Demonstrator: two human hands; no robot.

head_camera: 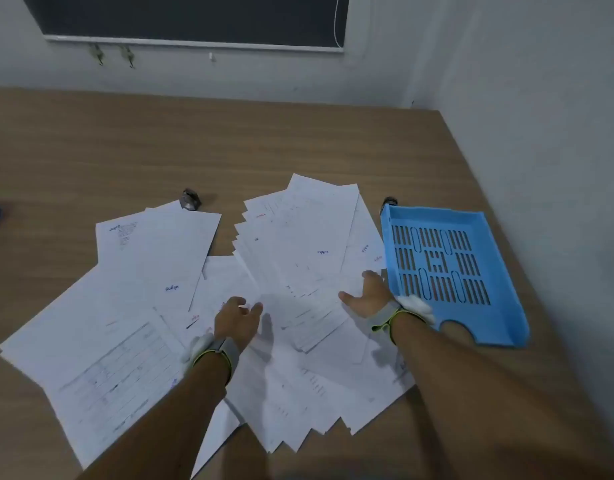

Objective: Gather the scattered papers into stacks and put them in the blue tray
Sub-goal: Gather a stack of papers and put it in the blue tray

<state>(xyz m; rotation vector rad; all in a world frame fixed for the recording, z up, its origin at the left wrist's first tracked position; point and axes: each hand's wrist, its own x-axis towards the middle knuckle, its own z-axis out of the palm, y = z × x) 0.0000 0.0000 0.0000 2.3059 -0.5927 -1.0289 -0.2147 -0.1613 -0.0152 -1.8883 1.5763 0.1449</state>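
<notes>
Papers (pixel 167 258) lie scattered across the table (pixel 90 150). Left hand (pixel 234 318) and right hand (pixel 369 294) hover open over them. The tray (pixel 506 306) sits beside the right hand, holding 0 sheets.

Wooden table (pixel 125 150), grey walls (pixel 506 64), dark board (pixel 194 15) with pale frame

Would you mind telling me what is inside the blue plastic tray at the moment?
The blue plastic tray holds no papers; its slotted floor shows bare. The right hand's wrist crosses its near left corner, hiding that small part.
</notes>
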